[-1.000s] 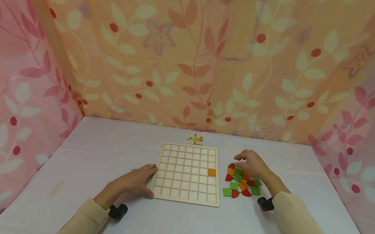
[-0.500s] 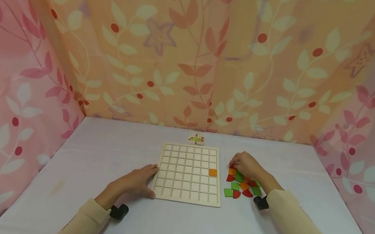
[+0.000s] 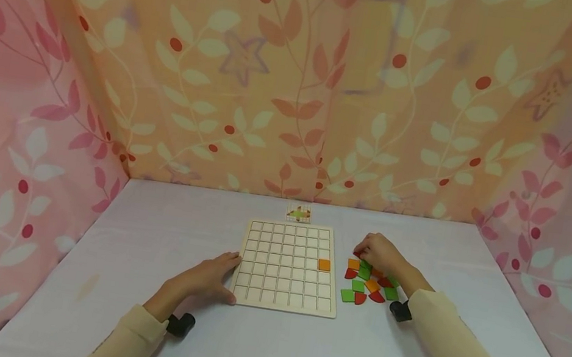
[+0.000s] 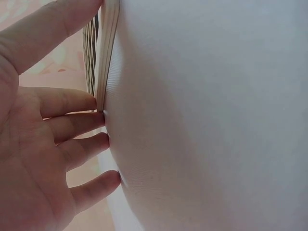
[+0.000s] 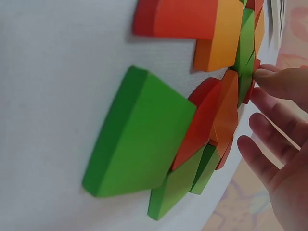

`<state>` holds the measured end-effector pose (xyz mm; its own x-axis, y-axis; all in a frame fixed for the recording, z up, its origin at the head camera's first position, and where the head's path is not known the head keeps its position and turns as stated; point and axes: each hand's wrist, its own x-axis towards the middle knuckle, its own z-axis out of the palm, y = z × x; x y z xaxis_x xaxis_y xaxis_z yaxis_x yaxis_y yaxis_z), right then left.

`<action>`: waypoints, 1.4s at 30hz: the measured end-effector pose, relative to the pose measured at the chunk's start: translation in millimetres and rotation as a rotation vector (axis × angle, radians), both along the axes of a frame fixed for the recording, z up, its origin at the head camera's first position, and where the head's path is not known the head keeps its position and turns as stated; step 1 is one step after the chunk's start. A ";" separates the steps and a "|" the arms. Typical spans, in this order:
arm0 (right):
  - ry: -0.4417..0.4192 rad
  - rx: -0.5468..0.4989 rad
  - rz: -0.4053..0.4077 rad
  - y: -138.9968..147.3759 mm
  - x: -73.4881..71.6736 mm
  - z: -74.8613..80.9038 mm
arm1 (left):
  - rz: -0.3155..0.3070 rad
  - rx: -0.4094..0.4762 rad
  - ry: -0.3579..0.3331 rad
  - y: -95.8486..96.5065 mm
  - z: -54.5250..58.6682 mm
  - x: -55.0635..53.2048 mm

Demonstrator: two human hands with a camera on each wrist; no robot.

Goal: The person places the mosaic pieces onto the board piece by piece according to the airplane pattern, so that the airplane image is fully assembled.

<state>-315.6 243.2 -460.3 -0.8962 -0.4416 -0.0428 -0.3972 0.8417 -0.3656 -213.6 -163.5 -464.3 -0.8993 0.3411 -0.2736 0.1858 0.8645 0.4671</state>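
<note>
My left hand [image 3: 205, 276] rests at the left edge of a wooden grid board [image 3: 277, 276], thumb by the near corner and fingers extended along the side. In the left wrist view the fingertips meet the board's edge [image 4: 109, 43]. An orange square tile [image 3: 325, 265] sits in one cell near the board's right side. Over the far end of a pile of tiles, my right hand [image 3: 382, 254] pinches a red quarter-round tile [image 3: 357, 255] between thumb and index finger. The right wrist view shows the other fingers of that hand loosely bent, with the red tile [image 5: 252, 89] at the thumb tip.
Loose tiles lie right of the board, among them a green square [image 3: 348, 296], a red quarter-round [image 3: 377, 297] and an orange square [image 3: 353, 264]. A small pattern card [image 3: 299, 212] lies behind the board. Patterned cloth [image 3: 300, 82] surrounds the white table [image 3: 191, 220].
My right hand has lowered onto the pile's far end and taken hold of the red quarter-round tile, shifting it slightly away from the orange square. The left hand stays at the board.
</note>
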 end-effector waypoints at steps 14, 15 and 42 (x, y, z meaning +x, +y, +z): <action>0.032 -0.017 -0.052 -1.5 -7.6 -6.8 | 0.001 0.011 0.004 0.7 2.3 3.1; 0.033 -0.015 -0.051 -1.8 -7.8 -6.5 | 0.001 0.013 0.003 0.5 2.5 3.4; -0.068 -0.001 -0.130 -10.2 -12.6 -2.8 | -0.014 -0.004 0.011 0.3 -1.0 -0.7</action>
